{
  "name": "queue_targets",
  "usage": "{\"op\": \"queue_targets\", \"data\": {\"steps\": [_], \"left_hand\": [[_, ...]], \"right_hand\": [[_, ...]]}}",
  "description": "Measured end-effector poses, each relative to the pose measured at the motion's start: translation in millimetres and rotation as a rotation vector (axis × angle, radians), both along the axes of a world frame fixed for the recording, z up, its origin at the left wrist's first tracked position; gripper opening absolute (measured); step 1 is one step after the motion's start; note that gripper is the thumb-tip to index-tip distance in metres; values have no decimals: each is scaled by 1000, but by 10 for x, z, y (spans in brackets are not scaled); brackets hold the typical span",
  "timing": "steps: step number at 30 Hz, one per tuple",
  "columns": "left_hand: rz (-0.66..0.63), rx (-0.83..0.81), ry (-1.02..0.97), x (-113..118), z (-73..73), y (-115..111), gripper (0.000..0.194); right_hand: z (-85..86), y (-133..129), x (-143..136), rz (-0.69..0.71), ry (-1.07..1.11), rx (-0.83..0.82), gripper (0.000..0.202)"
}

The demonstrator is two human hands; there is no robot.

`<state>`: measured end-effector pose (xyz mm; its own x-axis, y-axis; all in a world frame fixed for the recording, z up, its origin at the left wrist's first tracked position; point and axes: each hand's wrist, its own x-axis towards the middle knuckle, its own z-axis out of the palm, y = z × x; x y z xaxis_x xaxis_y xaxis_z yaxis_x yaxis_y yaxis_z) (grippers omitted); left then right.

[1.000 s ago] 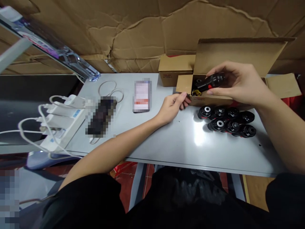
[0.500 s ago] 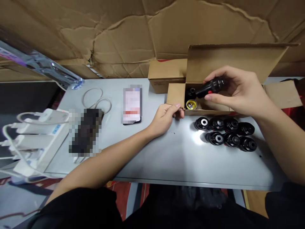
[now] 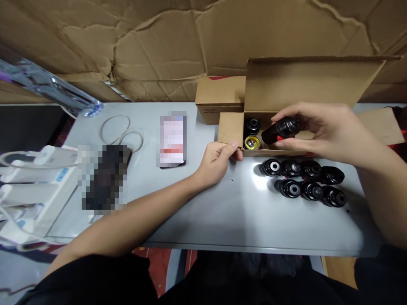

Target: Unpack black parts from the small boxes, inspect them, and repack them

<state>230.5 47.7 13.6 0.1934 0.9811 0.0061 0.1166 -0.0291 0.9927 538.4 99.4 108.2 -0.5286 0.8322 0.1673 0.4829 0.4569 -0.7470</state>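
Note:
My right hand (image 3: 324,129) grips a black flashlight (image 3: 280,129) with a red button, tilted over the open cardboard box (image 3: 270,153). Its lower end points down and left into the box. Inside the box's left end sit a black flashlight end (image 3: 253,126) and a round yellow-rimmed piece (image 3: 252,143). With thumb and fingers, my left hand (image 3: 221,159) pinches the box's left side flap (image 3: 231,129) at its lower corner. In front of the box, several more black flashlights (image 3: 291,188) stand in two rows, with a bright patch of light beside them.
A closed cardboard box (image 3: 219,91) stands behind the open one. Left on the grey table (image 3: 203,220) lie a phone (image 3: 172,140), a blurred dark device (image 3: 106,176), a coiled cable (image 3: 116,123) and a white power strip (image 3: 59,190). Cardboard sheeting (image 3: 159,46) rises behind.
My right hand has lowered the flashlight slightly toward the box, tipping it more downward. My left hand keeps its hold on the flap. The whole view has shifted a little.

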Motion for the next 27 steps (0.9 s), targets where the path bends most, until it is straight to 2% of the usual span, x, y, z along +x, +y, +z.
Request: {"op": "queue_targets", "data": {"steps": [4, 7, 10, 12, 17, 22, 27], "left_hand": [[-2, -5, 7, 7, 26, -4, 75], [-1, -8, -1, 23, 50, -1, 79], [-5, -6, -8, 38, 60, 6, 81], [-9, -4, -10, 45, 61, 11, 82], [-9, 13, -3, 51, 59, 18, 85], [2, 24, 7, 58, 62, 14, 87], [19, 29, -18, 66, 60, 13, 85]], "right_hand": [[1, 18, -29, -1, 59, -169, 49], [-19, 54, -10, 44, -47, -135, 44], [-64, 111, 20, 136, -171, -168, 46], [-100, 145, 33, 186, -173, -198, 45], [-143, 176, 39, 201, -159, -183, 44], [-78, 142, 13, 184, -261, -71, 39], [153, -107, -19, 121, -294, 255, 28]]}}
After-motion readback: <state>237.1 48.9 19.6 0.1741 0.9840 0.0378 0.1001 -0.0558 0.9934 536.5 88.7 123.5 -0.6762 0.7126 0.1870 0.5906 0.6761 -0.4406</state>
